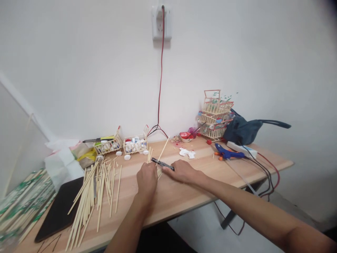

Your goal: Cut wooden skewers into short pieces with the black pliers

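My left hand [146, 177] is closed around some thin wooden sticks above the table's front middle. Their pale ends [150, 154] stick up past the fist. My right hand [183, 171] grips a slim dark utility knife [163, 164], its exact type hard to make out. The knife's far end points left, close to my left fingers. One longer wooden stick [163, 151] slants up to the right across the knife. Where stick and knife meet is partly covered by my fingers. A loose pile of wooden sticks [88, 203] lies left of my left hand.
Stick-built carts [135, 146] line the back; more are stacked [214, 117] at right. A blue glue gun [228, 153], power strip [242, 150] and dark bag [242, 130] stand right. A black tablet-like slab [60, 211] and wrapped chopsticks [23, 200] lie left.
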A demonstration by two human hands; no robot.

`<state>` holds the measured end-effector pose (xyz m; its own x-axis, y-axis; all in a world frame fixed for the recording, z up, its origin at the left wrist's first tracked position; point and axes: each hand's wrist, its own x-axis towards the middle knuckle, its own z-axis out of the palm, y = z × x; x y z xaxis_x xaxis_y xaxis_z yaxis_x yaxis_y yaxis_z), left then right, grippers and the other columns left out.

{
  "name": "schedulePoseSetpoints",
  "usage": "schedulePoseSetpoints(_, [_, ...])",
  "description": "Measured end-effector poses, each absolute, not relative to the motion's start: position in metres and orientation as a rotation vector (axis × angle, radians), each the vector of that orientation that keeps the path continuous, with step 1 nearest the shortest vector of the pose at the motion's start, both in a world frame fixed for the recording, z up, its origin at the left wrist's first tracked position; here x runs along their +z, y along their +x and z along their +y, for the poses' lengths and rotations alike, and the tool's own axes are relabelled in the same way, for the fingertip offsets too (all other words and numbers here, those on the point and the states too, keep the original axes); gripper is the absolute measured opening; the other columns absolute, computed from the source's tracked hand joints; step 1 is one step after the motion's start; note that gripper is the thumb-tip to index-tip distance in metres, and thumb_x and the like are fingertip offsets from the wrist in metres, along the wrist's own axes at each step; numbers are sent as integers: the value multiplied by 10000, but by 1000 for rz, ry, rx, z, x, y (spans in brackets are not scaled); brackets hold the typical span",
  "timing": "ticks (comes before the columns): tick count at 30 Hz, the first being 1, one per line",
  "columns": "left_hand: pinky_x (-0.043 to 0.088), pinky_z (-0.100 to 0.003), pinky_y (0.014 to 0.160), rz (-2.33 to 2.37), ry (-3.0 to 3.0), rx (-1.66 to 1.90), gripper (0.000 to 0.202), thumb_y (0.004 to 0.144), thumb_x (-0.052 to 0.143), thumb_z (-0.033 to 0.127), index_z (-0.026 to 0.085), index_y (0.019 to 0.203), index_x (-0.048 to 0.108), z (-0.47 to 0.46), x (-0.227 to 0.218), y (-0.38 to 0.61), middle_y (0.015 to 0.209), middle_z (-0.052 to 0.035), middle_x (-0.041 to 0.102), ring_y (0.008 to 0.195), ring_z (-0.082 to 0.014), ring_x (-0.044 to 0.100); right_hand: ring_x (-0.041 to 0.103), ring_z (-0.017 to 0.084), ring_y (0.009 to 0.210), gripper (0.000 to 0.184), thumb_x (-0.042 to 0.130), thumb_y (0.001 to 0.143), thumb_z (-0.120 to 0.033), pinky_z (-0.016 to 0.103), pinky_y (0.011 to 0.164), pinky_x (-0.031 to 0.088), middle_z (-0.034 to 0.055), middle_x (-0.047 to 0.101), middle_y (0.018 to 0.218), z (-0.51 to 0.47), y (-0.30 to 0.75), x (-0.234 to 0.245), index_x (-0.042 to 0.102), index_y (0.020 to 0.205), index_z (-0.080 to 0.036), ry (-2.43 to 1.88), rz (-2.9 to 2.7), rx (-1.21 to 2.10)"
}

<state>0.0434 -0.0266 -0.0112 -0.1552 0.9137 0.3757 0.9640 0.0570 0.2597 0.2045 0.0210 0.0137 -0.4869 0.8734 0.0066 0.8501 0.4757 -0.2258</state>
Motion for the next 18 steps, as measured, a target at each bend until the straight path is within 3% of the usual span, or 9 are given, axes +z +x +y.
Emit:
schedulePoseSetpoints(9, [403, -301, 802, -2283, -2037, -833, 282, 908, 392, 152, 128, 970, 666, -26, -12, 42, 963, -138, 695, 936, -227, 621, 593, 212, 573, 912, 135, 821, -796, 284, 482, 293, 182, 678, 714, 26, 202, 16, 702, 785, -82, -1487, -2679, 357])
schedulePoseSetpoints(18, [401, -290, 791, -2248, -2064, -889, 253, 894, 420, 148, 137, 956, 666, -27, -11, 39, 965, -117, 697, 914, -210, 622, 591, 192, 607, 876, 125, 839, -777, 275, 506, 286, 163, 680, 744, 26, 204, 2, 691, 791, -109, -1468, -2648, 232])
